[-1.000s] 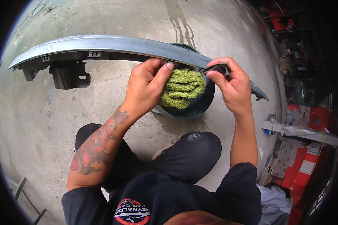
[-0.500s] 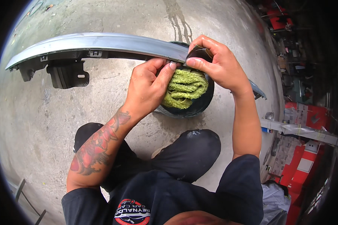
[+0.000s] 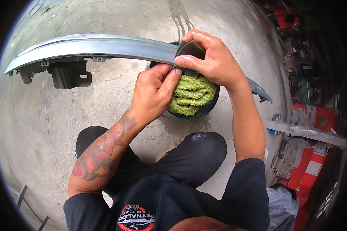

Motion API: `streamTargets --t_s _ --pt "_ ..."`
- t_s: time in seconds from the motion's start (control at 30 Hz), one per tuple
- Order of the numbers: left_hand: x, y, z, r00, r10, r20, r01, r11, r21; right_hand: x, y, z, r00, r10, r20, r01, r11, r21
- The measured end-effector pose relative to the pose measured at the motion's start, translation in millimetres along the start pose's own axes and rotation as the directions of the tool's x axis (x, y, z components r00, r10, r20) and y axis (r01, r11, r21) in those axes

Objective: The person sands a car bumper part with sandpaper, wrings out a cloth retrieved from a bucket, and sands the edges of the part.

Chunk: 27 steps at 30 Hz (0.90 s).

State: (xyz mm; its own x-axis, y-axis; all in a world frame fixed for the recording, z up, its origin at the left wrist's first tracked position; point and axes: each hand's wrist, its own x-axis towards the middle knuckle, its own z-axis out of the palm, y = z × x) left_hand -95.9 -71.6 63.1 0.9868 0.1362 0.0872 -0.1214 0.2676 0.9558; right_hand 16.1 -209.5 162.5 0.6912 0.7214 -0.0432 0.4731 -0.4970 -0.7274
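A long, curved silver-grey car bumper trim runs across in front of me, with black brackets under its left part. My left hand pinches the trim's lower edge between thumb and fingers. My right hand is closed on a folded dark sheet of sandpaper, holding it against the trim just above my left thumb. Below both hands, a crumpled green towel sits at the top of a dark bucket. My right hand and forearm hide part of the trim; its far right end shows beyond them.
Wet streaks mark the concrete floor beyond the bucket. A pale beam juts in at the right, near red and white objects and dark clutter. Grey sheeting lies at the lower right. My bent knees are close below the bucket.
My right hand has slid left along the trim with the sandpaper, closer to my left hand. My left hand keeps nearly the same place on the lower edge.
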Motion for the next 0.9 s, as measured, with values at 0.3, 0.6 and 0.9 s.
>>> streamTargets --t_s 0.3,0.6,0.9 --pt "-2.5 -2.5 5.1 0.999 -0.005 -0.045 0.0 0.992 -0.122 -10.6 6.6 -3.2 0.991 -0.099 -0.092 0.079 0.977 -0.196" --pt "-1.2 -1.3 12.4 0.998 0.016 -0.063 -0.028 0.979 -0.204 -8.4 12.2 -7.3 0.982 -0.153 -0.11 0.134 0.977 -0.164" --pt "0.3 -0.3 9.9 0.994 0.026 -0.104 -0.043 0.985 -0.167 -6.1 16.3 -19.4 0.996 -0.087 -0.025 0.082 0.984 -0.155"
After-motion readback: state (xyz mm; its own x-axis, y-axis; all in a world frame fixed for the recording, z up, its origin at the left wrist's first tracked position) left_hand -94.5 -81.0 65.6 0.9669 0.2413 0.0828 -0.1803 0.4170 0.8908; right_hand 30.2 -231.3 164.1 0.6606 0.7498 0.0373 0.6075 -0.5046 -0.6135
